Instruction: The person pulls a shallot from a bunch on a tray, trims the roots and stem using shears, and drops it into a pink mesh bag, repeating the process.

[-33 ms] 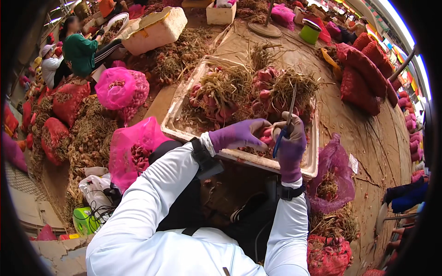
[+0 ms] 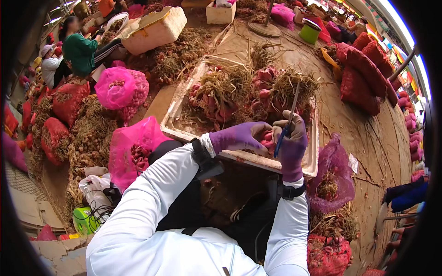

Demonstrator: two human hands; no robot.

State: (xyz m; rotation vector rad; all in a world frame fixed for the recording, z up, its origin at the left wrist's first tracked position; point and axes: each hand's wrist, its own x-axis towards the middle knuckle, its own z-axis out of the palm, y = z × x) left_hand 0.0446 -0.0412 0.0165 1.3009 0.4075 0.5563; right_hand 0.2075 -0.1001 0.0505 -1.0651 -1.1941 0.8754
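Note:
In front of me a white foam tray (image 2: pixel 184 134) holds bunches of red shallots (image 2: pixel 216 108) with dry, straw-coloured tops. My left hand (image 2: pixel 241 136), in a purple glove, curls around a few pinkish shallots (image 2: pixel 266 138) over the tray's near side. Close beside it, my right hand (image 2: pixel 293 140), gloved the same way, is closed on blue-handled scissors (image 2: pixel 294 103). Their long blade points up and away, over the right-hand bunch. Part of the handle is hidden by my fingers.
A pink mesh bag (image 2: pixel 133 149) with shallots stands left of my knees; a purple mesh bag (image 2: pixel 331 179) lies right of the tray. Full red sacks (image 2: pixel 363 78) lie at the far right. Two people sit at the far left near a foam box (image 2: pixel 156 30).
The scissors have tilted very slightly, their tip shifting a little to the right. My hands have hardly moved, and the shallots in the tray look the same.

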